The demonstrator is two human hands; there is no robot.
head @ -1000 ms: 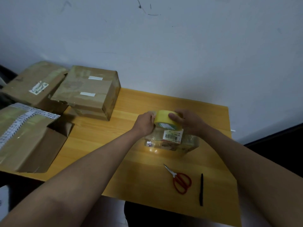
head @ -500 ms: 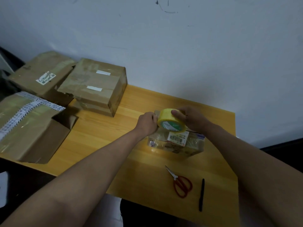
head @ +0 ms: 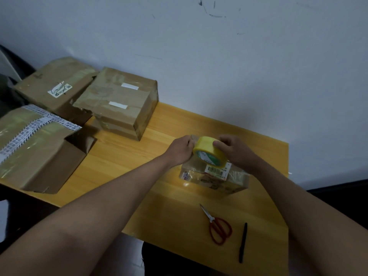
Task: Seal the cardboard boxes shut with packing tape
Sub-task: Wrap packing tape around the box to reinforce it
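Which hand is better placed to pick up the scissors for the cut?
Right, probably. The scissors lie near the table's front edge on the right hand's side, though it grips the tape roll.

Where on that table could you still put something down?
Bare wood lies between the taped box and the small box, and left of the scissors. The table's left end is crowded with boxes.

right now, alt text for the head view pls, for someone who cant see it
Two hands hold a yellow tape roll above a small box on a wooden table: right hand grips the roll, left hand pinches at its edge. Red scissors lie nearer.
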